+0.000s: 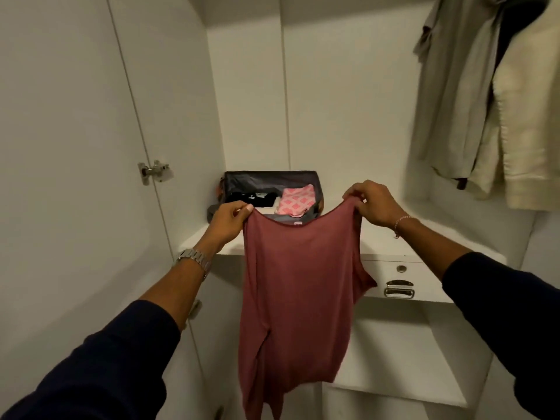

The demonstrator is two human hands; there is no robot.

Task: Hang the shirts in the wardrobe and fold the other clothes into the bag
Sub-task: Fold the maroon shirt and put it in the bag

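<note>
A dusty-red sleeveless top (298, 286) hangs full length in front of me, held up by its two shoulder straps. My left hand (228, 221) pinches the left strap and my right hand (374, 204) grips the right strap. Behind the top, an open dark bag (269, 181) stands on the white wardrobe shelf (403, 237). Inside the bag lie a folded pink patterned cloth (295, 203) and a black garment (253, 198). Grey and cream shirts (485, 101) hang in the wardrobe at the upper right.
The open wardrobe door (75, 147) with its hinge (154, 171) stands close on the left. Under the shelf is a drawer (424, 283) with a metal handle, and a lower white shelf (400, 368) sits beneath it.
</note>
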